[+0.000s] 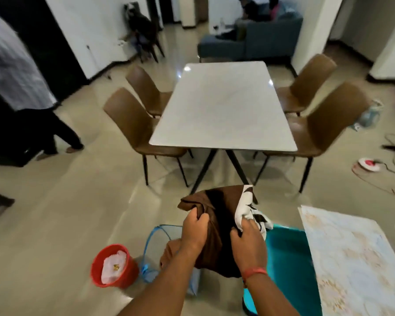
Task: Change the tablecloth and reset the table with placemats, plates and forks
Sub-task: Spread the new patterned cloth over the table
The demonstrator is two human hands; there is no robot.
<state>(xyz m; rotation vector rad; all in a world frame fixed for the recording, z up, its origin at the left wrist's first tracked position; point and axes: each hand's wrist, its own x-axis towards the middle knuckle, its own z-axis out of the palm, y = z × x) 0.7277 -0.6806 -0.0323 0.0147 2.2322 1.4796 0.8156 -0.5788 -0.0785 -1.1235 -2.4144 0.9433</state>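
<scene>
In the lower left of the frame a red bucket [114,265] stands on the floor, and just right of it a blue mesh basket [155,252] sits under the person's arms. In the lower centre the left hand [195,231] is closed on a fold of the bunched brown tablecloth [217,215], and the right hand [249,242] grips its white patterned part, so the cloth hangs between both hands above the basket. Above them, in the centre, the white table [224,106] is bare with four brown chairs [132,124] around it, and a marbled surface [351,258] fills the lower right.

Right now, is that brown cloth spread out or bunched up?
Bunched up. The brown cloth hangs crumpled between the left hand and right hand, well short of the bare table.
</scene>
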